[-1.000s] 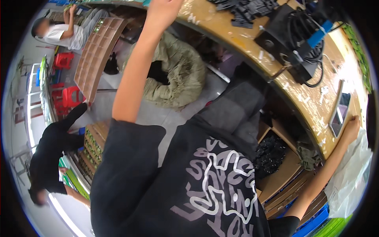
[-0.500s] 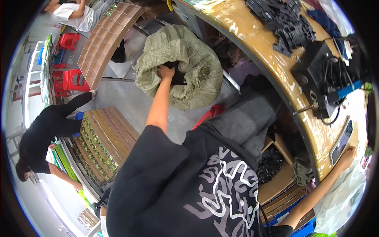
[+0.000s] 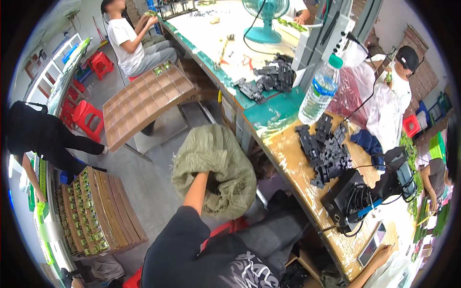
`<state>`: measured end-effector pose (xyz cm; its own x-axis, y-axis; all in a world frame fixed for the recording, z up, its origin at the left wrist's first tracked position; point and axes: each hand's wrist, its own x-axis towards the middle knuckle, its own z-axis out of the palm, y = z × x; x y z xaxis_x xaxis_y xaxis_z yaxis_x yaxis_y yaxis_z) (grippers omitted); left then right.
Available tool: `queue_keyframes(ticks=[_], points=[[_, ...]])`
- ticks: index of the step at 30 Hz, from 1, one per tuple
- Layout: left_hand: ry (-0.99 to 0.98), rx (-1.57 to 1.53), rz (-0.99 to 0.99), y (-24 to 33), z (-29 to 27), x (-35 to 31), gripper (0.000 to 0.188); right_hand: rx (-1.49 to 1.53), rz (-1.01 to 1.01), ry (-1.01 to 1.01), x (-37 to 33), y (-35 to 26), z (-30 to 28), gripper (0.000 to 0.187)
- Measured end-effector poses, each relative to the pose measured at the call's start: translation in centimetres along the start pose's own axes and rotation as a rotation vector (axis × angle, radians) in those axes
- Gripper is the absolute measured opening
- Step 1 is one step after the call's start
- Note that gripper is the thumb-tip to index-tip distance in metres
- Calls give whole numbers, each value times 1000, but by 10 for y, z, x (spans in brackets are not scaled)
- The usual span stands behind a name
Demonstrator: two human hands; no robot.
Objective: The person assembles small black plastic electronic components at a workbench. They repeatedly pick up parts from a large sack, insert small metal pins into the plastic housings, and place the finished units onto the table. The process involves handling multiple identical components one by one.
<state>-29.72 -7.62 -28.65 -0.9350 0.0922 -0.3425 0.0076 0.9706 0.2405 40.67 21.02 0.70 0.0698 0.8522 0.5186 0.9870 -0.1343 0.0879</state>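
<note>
My left forearm (image 3: 197, 193) reaches into a crumpled olive-green woven sack (image 3: 234, 165) standing on the floor. The sack's rolled rim hides the hand, so its fingers and anything in them cannot be seen. On the right, my right hand (image 3: 382, 256) rests on the worn wooden tabletop by the lower end of a phone (image 3: 372, 244). Its fingers look loosely extended, and nothing shows in them. Farther back on that table lies a heap of black plastic parts (image 3: 326, 152), beside a black box with coiled cables (image 3: 343, 197).
A clear water bottle (image 3: 319, 93) stands on the table beyond the parts, with a teal fan (image 3: 264, 21) behind. A divided brown tray (image 3: 149, 103) sits left of the sack. Stacked trays (image 3: 103, 211) stand lower left. Several people work around, one in black (image 3: 45, 137) at far left.
The view has swung up, bringing in more of the tables, the bottle and the fan. My left hand has gone deeper into the sack, out of sight. My right hand stays by the phone.
</note>
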Motion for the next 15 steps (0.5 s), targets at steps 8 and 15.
queue_keyframes(ticks=[8, 15], points=[[-32, -16, -33, 7, 4, 5, 71, 17, -79, 132, -2, 6, 3, 9], [-22, -25, -65, 4, 3, 5, 70, 102, -64, 129, -4, -9, -8, 8]])
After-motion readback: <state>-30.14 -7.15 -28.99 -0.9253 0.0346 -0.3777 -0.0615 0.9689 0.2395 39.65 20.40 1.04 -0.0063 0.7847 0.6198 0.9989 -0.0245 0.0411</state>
